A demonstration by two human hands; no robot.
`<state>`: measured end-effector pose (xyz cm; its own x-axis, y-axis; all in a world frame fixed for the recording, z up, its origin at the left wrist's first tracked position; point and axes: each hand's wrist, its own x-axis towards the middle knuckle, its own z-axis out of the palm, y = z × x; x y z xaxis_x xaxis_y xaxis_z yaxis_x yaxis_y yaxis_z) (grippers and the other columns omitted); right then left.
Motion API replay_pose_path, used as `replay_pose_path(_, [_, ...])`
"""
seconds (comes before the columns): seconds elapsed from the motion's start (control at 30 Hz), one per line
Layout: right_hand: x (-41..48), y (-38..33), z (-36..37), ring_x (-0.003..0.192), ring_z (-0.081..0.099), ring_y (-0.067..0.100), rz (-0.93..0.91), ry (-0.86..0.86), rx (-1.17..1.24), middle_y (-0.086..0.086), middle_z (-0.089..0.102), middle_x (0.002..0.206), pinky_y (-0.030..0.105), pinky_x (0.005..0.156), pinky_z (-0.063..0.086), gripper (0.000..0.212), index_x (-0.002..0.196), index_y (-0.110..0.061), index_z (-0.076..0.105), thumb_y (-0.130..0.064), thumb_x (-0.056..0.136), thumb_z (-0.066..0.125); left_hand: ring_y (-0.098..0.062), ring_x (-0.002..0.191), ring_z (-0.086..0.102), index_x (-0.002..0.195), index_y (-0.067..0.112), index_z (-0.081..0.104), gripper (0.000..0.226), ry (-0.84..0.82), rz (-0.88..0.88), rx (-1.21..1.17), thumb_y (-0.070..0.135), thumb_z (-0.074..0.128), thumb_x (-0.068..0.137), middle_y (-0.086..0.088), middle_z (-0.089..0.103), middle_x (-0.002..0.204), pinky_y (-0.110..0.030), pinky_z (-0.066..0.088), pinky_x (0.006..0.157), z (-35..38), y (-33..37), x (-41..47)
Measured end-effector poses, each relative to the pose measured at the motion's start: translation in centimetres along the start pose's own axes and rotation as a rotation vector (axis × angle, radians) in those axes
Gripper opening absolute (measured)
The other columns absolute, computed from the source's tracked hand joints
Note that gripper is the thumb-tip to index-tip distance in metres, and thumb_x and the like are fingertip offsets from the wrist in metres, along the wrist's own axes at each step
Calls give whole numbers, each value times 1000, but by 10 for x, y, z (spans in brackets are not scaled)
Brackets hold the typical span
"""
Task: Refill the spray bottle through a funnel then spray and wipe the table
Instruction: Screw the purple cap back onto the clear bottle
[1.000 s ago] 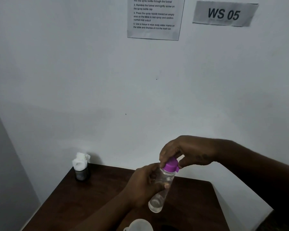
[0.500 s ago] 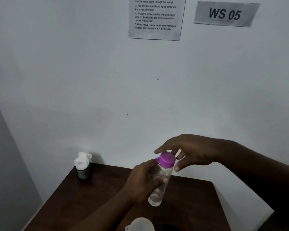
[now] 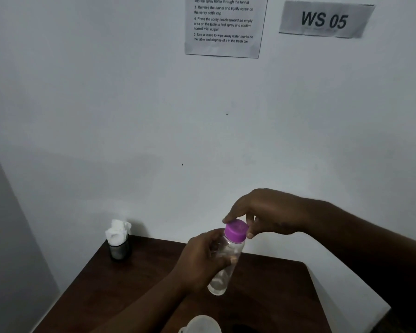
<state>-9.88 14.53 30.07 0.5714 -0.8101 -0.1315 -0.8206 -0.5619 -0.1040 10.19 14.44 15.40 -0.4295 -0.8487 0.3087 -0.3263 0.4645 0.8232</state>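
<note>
Head view, lower centre: clasps the clear bottle, tilted above the counter, in the left grip; pinches its purple cap with the right grip. Steady the body, twist only the cap, avoid tipping further.

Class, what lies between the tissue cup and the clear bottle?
In the head view, only bare tabletop lies between the tissue cup and the left hand gripping the bottle.

The left hand and the right hand were bare. Both forearms were bare too, with finer detail lost in dim light.
</note>
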Motion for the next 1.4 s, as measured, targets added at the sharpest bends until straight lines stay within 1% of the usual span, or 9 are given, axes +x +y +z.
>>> replay_pose_path(0.17, [7,-5,-1,81,58,1,91,79,-111,-15,69,95,22,69,44,57,123,-34,64,-68,78,62,-6,97,72,117,34,67,40,7,-4,2,36,81,80,15,75,105,-41,58,88,-4,-5,1])
replay_pose_path(0.33, [16,-3,4,89,60,-1,-1,13,-3,-19,64,122,21,81,48,55,134,-42,53,-36,83,74,-8,98,72,122,33,66,44,1,-7,-12,36,80,81,13,75,108,-43,58,89,-13,-13,2])
replay_pose_path(0.47, [30,-8,7,75,55,-1,70,99,-120,-14,70,100,21,71,45,54,128,-34,61,-63,83,61,-6,99,72,119,33,68,42,11,-12,-29,31,81,80,13,76,107,-43,58,90,-18,-20,3])
replay_pose_path(0.53, [35,-7,9,83,57,-2,77,99,-56,-14,66,116,20,76,46,59,133,-35,57,-66,83,58,-6,100,72,120,33,68,43,20,-18,-44,28,81,80,14,76,109,-43,58,91,-21,-24,4])
replay_pose_path(0.7, [44,-8,10,95,62,2,-25,26,43,-19,62,123,18,81,48,45,130,-37,59,-38,86,70,-8,98,73,117,31,69,40,10,-26,-56,23,82,80,11,76,106,-44,58,90,-28,-36,9])
replay_pose_path(0.87, [63,-11,18,97,60,3,73,105,-93,-12,65,119,24,81,47,48,127,-32,62,-61,90,53,-9,100,73,117,32,69,42,4,-43,-94,18,82,79,11,76,107,-45,58,92,-29,-48,11])
replay_pose_path(1.03, [69,-1,19,99,59,-2,-28,-50,108,-23,57,128,11,79,46,55,133,-41,54,-24,84,74,-8,101,72,118,32,69,41,-4,-52,-113,23,83,80,12,76,108,-44,58,92,-36,-61,15])
replay_pose_path(1.23, [92,-2,33,93,60,1,42,34,-9,-19,61,122,18,75,44,50,132,-35,57,-52,85,66,-11,97,74,113,32,70,36,-11,-64,-110,23,82,80,9,77,104,-46,58,88,-42,-82,17])
replay_pose_path(1.4, [107,0,50,106,54,0,-44,19,40,-18,57,127,3,78,32,56,136,-36,52,-32,84,73,-13,94,74,110,29,71,36,-19,-65,-119,22,84,78,8,77,102,-46,58,87,-48,-98,24])
